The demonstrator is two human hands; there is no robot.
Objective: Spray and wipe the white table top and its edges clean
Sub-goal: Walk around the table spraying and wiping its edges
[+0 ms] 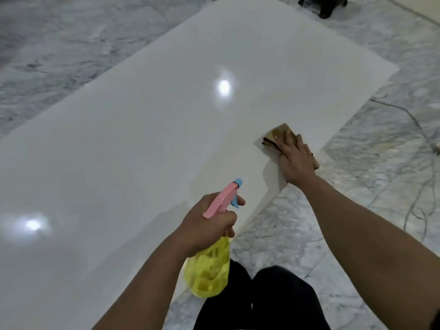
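A large glossy white table top (166,129) fills most of the view, with two lamp glares on it. My left hand (209,225) grips a yellow spray bottle (208,270) by its neck, held over the near edge; its pink head and blue nozzle (228,196) point up and away over the table. My right hand (296,158) presses flat on a folded brown cloth (276,135) near the table's right edge. Much of the cloth is hidden under my palm.
Grey marble floor (357,210) surrounds the table on all sides. My knees in black trousers (273,301) are at the bottom, close to the near edge. A dark object (326,5) stands on the floor beyond the far corner.
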